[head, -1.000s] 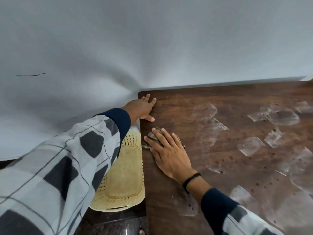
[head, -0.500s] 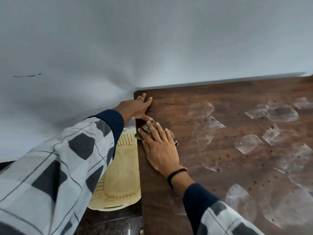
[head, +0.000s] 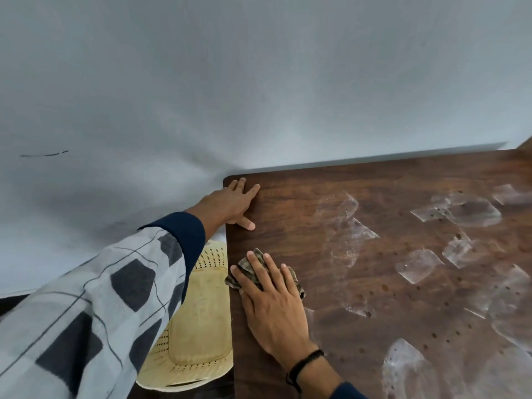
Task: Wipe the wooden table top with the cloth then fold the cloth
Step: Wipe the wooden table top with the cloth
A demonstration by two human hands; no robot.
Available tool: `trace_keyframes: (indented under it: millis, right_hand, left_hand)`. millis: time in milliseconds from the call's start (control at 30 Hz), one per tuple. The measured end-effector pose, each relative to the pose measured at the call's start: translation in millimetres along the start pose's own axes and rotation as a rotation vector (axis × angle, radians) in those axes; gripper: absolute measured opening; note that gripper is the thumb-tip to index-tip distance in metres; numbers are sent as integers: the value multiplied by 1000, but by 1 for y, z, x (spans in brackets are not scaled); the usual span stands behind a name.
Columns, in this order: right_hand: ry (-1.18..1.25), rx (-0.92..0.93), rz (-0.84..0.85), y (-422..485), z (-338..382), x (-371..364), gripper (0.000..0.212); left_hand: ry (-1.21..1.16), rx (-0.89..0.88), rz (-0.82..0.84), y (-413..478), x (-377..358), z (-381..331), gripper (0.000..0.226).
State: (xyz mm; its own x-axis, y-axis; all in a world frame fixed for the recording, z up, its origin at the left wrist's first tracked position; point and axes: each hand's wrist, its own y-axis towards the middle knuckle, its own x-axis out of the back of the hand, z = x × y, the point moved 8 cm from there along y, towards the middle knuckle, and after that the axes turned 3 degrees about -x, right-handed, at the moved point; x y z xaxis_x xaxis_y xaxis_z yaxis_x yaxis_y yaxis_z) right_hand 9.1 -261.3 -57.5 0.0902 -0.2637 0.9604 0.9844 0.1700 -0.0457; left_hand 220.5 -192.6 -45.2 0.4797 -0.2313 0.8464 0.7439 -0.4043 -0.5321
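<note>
Flat and spread, the right hand's fingers [head: 269,270] pressed the bunched cloth [head: 244,264] against the surface [head: 290,203] at its left edge, one corner of the cloth hanging just past that edge. Half a second before, the cloth had been pushed up almost against the thumb of the left hand [head: 230,203]; at this moment it lay back down the edge, with bare wood between it and that thumb. The right hand [head: 273,309] had thus drawn the cloth toward the person, which I read as the return half of a wiping stroke.

The left hand's fingers lay straight on the far left corner, gripping nothing, as they had a second before. Pale patches [head: 472,210] marked the wood out toward the right, so wiping was probably far from finished and folding had not begun.
</note>
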Motion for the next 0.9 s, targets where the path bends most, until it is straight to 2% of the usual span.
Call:
trace_keyframes:
  millis: [167,400,567,633,800,900]
  right_hand:
    - [-2,19,-20,2,-3,3,46]
    - [49,-54,41,22,-5,3,50]
    - [-23,147,68,-12,3,0,48]
    - [-43,162,89,-7,-9,3,48]
    - [-9,-16,82,34,-5,6,50]
    - [-12,111,56,-3,19,-7,48]
  left_hand:
    - [-60,-179,79,6,-3,0,105]
    - [-66,-176,111,8,-7,0,103]
    - [-51,-188,123,6,-5,-1,102]
    - [-40,-185,129,6,-5,-2,102]
    - [-39,-173,142,9,-7,0,103]
    - [-58,-174,151,9,-8,2,103]
